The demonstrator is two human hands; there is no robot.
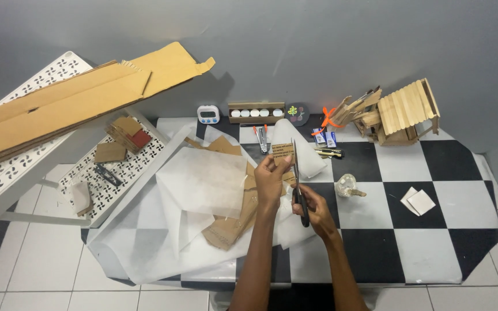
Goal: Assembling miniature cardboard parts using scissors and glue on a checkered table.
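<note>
Head camera, looking down at my two bare hands over a black-and-white checkered mat [410,167]. My left hand [270,179] is raised above the middle of the mat, fingers closed in a pinch on the lower edge of a small brown cardboard piece [282,152] with dark print on it. My right hand [313,208] is closed around the black handles of a pair of scissors [297,181], the blades pointing up and away from me, running just beside the right edge of the cardboard; I cannot tell whether the blades touch it. I judge the piece light and fairly stiff, easy to bend if squeezed hard, so a firm pinch near the bottom edge, clear of the blades, suits it. Beneath my hands lie crumpled white paper sheets [203,184] and brown cardboard scraps [229,227]. Farther off sit a small wooden stick house [407,112], a white timer [208,114] and a glass jar [347,185].
</note>
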